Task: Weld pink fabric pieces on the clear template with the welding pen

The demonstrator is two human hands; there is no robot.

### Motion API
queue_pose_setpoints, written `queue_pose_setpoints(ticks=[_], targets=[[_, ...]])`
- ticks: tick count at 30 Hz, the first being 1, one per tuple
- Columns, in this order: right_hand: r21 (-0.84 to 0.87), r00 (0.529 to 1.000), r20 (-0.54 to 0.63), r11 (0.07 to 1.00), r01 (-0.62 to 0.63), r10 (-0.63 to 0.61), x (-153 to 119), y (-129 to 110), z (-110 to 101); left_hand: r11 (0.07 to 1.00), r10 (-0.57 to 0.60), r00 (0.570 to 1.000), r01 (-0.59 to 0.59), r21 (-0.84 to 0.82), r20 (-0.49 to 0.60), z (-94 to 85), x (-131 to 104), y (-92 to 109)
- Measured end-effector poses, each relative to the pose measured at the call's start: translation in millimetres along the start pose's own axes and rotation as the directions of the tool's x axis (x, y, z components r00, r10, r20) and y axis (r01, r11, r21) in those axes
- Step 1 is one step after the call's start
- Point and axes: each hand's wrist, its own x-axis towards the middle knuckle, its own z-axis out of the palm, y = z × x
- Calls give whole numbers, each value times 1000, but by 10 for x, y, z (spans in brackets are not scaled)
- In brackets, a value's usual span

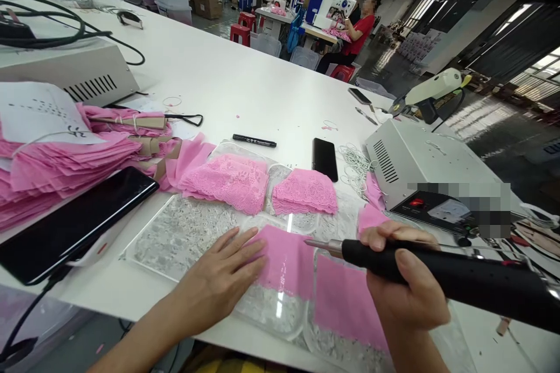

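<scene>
My right hand (pixel 406 280) is wrapped round a black handheld tool (pixel 437 268), whose metal tip points left and meets the right edge of a pink fabric piece (pixel 286 262). Flat on that piece's left edge lies my left hand (pixel 219 280), fingers spread. The piece rests on a clear plate (pixel 280 317). Another pink piece (pixel 345 303) lies on a second plate to the right, partly behind my right hand. Beyond the hands are two stacks of pink lace, a larger one (pixel 231 183) and a smaller one (pixel 304 191).
A grey box device (pixel 441 163) stands at right, a tablet (pixel 74 221) and pink bundles (pixel 56 169) at left. A phone (pixel 324 159), a marker (pixel 254 140) and white string (pixel 355 166) lie beyond the stacks. A person (pixel 363 32) sits at a sewing machine behind.
</scene>
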Motion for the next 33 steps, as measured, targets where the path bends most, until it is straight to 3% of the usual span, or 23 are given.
queue_pose_setpoints(ticks=[7,24,33], targets=[[-20,997,74,1000,19,-17,4,98,175,1000,-7,1000,7,-2,-8,5,-22,2],[-50,997,76,998,25,-21,14,121,153,1000,-10,999,9,-8,-35,-4,0,16],[17,993,116,1000,-8,6,10,152,340,1000,-16,999,16,-9,-51,-9,-2,31]])
